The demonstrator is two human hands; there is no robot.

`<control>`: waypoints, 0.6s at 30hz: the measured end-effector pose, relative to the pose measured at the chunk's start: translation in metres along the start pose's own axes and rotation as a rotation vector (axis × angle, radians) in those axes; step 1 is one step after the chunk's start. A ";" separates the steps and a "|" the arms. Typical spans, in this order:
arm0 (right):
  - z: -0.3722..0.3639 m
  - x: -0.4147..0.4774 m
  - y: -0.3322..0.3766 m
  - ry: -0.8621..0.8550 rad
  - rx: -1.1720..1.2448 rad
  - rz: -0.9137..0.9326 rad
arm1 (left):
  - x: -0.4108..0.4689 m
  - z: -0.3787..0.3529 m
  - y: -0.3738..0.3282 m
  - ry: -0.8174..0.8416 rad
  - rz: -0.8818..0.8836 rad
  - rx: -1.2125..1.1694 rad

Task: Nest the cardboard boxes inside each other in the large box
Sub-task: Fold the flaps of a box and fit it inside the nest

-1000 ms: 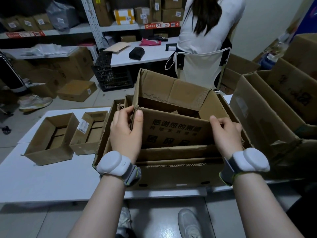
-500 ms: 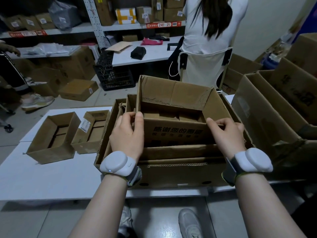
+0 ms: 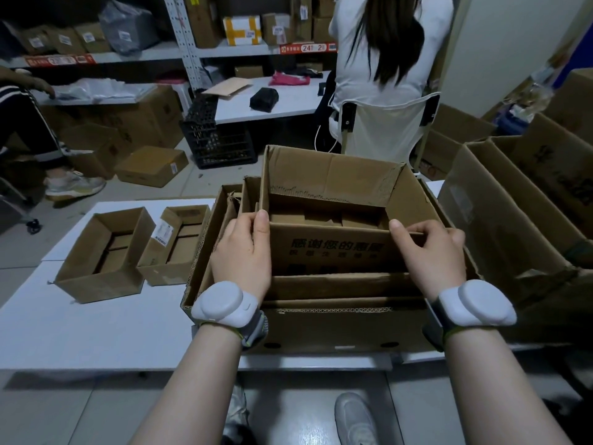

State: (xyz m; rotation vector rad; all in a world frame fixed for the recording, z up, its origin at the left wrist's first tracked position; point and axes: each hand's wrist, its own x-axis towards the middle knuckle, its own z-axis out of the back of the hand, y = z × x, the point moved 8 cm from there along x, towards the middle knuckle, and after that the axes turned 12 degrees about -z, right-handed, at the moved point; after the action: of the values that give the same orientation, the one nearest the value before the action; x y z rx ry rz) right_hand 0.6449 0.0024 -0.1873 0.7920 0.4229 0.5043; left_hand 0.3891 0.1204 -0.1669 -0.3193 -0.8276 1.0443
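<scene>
White table (image 3: 80, 332) – fills the lower left and runs under all the cartons in front of the person.

Large box (image 3: 337, 329) – open top, stands at the near edge of the table, directly ahead. Its front wall shows two dark round holes low down and a corrugated top edge.

Tall open cartons (image 3: 513, 220) – stand just beside the large box on its right side, flaps up.

Printed box (image 3: 333, 252) – sits inside the large box, its near wall carrying dark printed characters, its far flap upright. Between its near wall and the large box's front wall stands one more cardboard layer (image 3: 337, 285); extra cardboard edges also show at the left side, so more than one box is already nested there. How many, I cannot tell.

Two small open boxes – the left one (image 3: 96, 285) and the labelled one (image 3: 163, 274) stand side by side and touching on the table, left of the large box.

Left hand (image 3: 244, 255) – grips the printed box at its near left corner, thumb up along the near wall, fingers curled over the side wall.

Right hand (image 3: 430, 252) – grips the near right corner, thumb laid on the top edge, fingers wrapped round the side.

White wrist units (image 3: 221, 300) – one strapped on each wrist.
</scene>
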 end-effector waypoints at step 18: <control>-0.005 -0.002 0.003 -0.050 -0.252 0.027 | -0.001 -0.016 0.022 0.346 0.047 -0.038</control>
State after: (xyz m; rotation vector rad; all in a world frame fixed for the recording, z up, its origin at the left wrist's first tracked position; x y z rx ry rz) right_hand 0.6400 0.0059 -0.1876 0.5670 0.2958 0.5496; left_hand 0.3866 0.1329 -0.1910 -0.5375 -0.5311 0.9821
